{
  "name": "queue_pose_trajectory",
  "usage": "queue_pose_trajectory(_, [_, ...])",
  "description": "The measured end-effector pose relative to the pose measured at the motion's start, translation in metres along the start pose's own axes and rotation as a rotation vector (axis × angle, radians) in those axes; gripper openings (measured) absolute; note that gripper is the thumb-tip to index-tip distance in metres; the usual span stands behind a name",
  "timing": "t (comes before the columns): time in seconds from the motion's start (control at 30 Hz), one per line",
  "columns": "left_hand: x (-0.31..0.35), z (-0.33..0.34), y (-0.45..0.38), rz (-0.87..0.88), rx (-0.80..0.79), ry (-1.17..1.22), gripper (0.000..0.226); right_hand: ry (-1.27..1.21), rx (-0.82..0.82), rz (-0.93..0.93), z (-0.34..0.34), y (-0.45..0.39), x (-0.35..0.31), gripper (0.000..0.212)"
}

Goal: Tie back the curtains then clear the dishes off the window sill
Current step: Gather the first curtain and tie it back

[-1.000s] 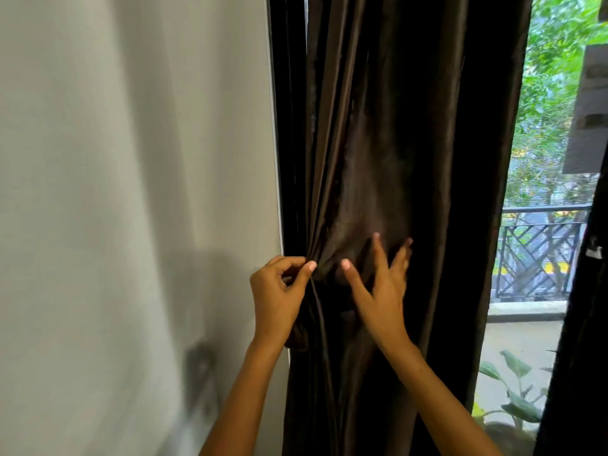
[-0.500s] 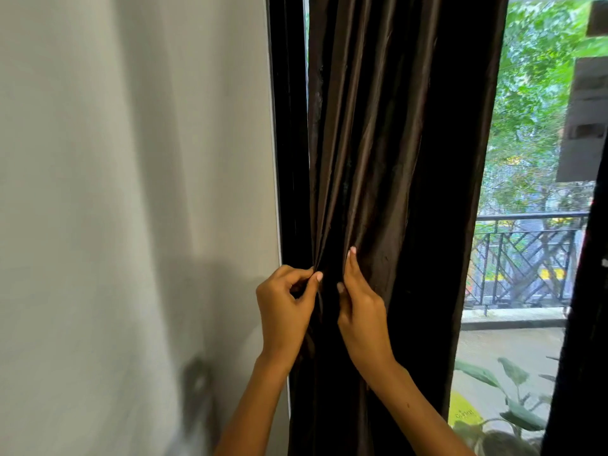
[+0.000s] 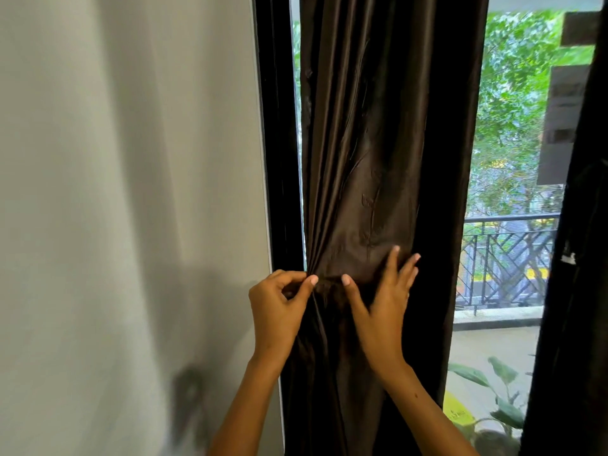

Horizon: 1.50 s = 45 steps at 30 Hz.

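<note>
The dark brown curtain (image 3: pixel 378 159) is hanging gathered in front of the window, just right of the black window frame (image 3: pixel 279 143) and the grey wall (image 3: pixel 131 159). The folds are converging to a bunched point at the curtain's left edge, level with both hands.

The left hand (image 3: pixel 278 311) is gripping that bunched point: thumb and curled fingers are pinching the fabric tight, a narrow grip. Compared with half a second ago, this hand is staying at the same place on the cloth, with the same pinch.

The right hand (image 3: pixel 381 307) is lying against the front of the curtain with its fingers (image 3: pixel 393 261) straight and spread wide, thumb out to the left, pressing the fabric flat. Half a second ago its fingers were drawn together close beside the left hand; they are now fanning out toward the right across the cloth, much as they lay one second ago.

Right of the curtain, the glass is showing a balcony railing (image 3: pixel 506 258), green trees (image 3: pixel 519 93) and a leafy plant (image 3: pixel 493 390) at lower right. A second dark curtain (image 3: pixel 572 291) is hanging at the far right edge.
</note>
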<state>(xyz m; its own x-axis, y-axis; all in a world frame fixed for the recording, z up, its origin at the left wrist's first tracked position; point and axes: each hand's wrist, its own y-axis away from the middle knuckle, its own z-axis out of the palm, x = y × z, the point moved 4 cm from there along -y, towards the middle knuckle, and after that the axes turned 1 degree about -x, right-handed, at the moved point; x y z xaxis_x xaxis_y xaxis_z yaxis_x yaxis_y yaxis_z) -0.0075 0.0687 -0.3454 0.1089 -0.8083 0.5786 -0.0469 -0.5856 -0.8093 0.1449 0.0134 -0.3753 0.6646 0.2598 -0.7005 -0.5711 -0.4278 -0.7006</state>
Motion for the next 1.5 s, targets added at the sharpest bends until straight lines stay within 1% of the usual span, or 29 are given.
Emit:
queue_pose_trajectory(0.03, [-0.001,0.0,-0.001,0.001,0.003,-0.002,0.006,-0.094,-0.013,0.086,-0.001,-0.005,0.003,0.093])
queue_pose_trajectory(0.07, [-0.001,-0.001,-0.001,0.006,0.007,-0.009,0.006,-0.164,-0.036,0.121,-0.002,-0.009,0.004,0.097])
queue_pose_trajectory(0.1, [-0.001,-0.001,-0.001,0.017,0.011,-0.016,0.006,-0.193,-0.041,0.11,-0.002,-0.01,0.003,0.093])
queue_pose_trajectory(0.2, [0.001,-0.002,0.001,0.05,0.025,-0.026,0.006,-0.101,0.004,-0.087,-0.005,-0.003,-0.007,0.062])
queue_pose_trajectory(0.23, [0.002,-0.003,0.002,0.056,0.027,-0.023,0.007,-0.075,0.003,-0.142,-0.004,0.003,-0.01,0.059])
queue_pose_trajectory(0.33, [0.005,-0.002,0.006,0.069,0.017,0.012,0.013,0.0,-0.11,-0.241,0.006,0.017,-0.016,0.069])
queue_pose_trajectory(0.4, [0.006,0.0,0.007,0.054,0.003,0.055,0.012,0.021,-0.185,-0.299,0.011,0.022,-0.021,0.073])
queue_pose_trajectory(0.43, [0.006,0.0,0.008,0.042,-0.003,0.074,0.01,0.009,-0.22,-0.316,0.013,0.022,-0.022,0.072])
queue_pose_trajectory(0.6, [0.006,0.001,0.007,-0.005,-0.037,0.154,0.006,-0.112,-0.421,-0.268,0.02,0.029,-0.029,0.053])
queue_pose_trajectory(0.7, [0.004,0.0,0.0,0.0,0.0,0.09,0.004,-0.15,-0.492,-0.247,0.022,0.03,-0.026,0.046])
queue_pose_trajectory(0.73, [0.003,-0.001,-0.002,0.005,0.009,0.058,0.004,-0.168,-0.482,-0.235,0.021,0.028,-0.024,0.044])
queue_pose_trajectory(0.77, [0.001,-0.002,-0.003,0.011,0.01,0.033,0.004,-0.174,-0.415,-0.221,0.018,0.024,-0.022,0.041])
queue_pose_trajectory(0.8, [0.0,-0.002,-0.005,0.022,0.01,0.016,0.004,-0.166,-0.308,-0.188,0.013,0.017,-0.017,0.042])
queue_pose_trajectory(0.83, [-0.002,-0.003,-0.005,0.031,0.012,0.002,0.004,-0.155,-0.198,-0.119,0.007,0.009,-0.012,0.053])
queue_pose_trajectory(0.87, [-0.003,-0.004,-0.005,0.036,0.016,-0.004,0.004,-0.16,-0.112,-0.009,0.002,0.001,-0.007,0.072])
queue_pose_trajectory(0.9, [-0.004,-0.005,-0.005,0.038,0.021,-0.003,0.005,-0.199,-0.09,0.121,-0.003,-0.007,-0.002,0.09])
queue_pose_trajectory(0.93, [-0.005,-0.006,-0.004,0.036,0.026,0.003,0.006,-0.278,-0.12,0.24,-0.004,-0.014,0.002,0.102])
queue_pose_trajectory(0.97, [-0.006,-0.007,-0.004,0.034,0.029,0.01,0.006,-0.385,-0.177,0.328,-0.004,-0.019,0.004,0.105])
queue_pose_trajectory(1.0, [-0.006,-0.008,-0.004,0.032,0.028,0.014,0.007,-0.492,-0.238,0.38,-0.001,-0.021,0.004,0.102])
queue_pose_trajectory(1.03, [-0.006,-0.009,-0.004,0.03,0.027,0.013,0.007,-0.572,-0.292,0.395,0.003,-0.022,0.002,0.096])
queue_pose_trajectory(1.07, [-0.006,-0.008,-0.004,0.032,0.027,0.008,0.007,-0.622,-0.319,0.372,0.004,-0.02,-0.002,0.087])
queue_pose_trajectory(1.1, [-0.005,-0.008,-0.004,0.034,0.032,0.003,0.007,-0.633,-0.311,0.326,0.005,-0.018,-0.004,0.078])
queue_pose_trajectory(1.13, [-0.005,-0.008,-0.003,0.035,0.04,-0.003,0.008,-0.613,-0.269,0.268,0.006,-0.016,-0.004,0.069])
queue_pose_trajectory(1.23, [-0.002,-0.007,-0.001,0.06,0.061,-0.04,0.008,-0.517,-0.067,0.107,-0.001,-0.007,-0.007,0.046])
queue_pose_trajectory(1.33, [0.0,-0.005,0.001,0.086,0.061,-0.068,0.006,-0.303,0.103,-0.076,-0.008,0.003,-0.016,0.037])
queue_pose_trajectory(1.4, [0.001,-0.003,0.002,0.1,0.06,-0.077,0.005,-0.189,0.095,-0.22,-0.006,0.01,-0.023,0.037])
queue_pose_trajectory(1.5, [0.005,0.003,0.004,0.122,0.027,-0.048,0.005,-0.083,-0.02,-0.346,0.001,0.015,-0.029,0.043])
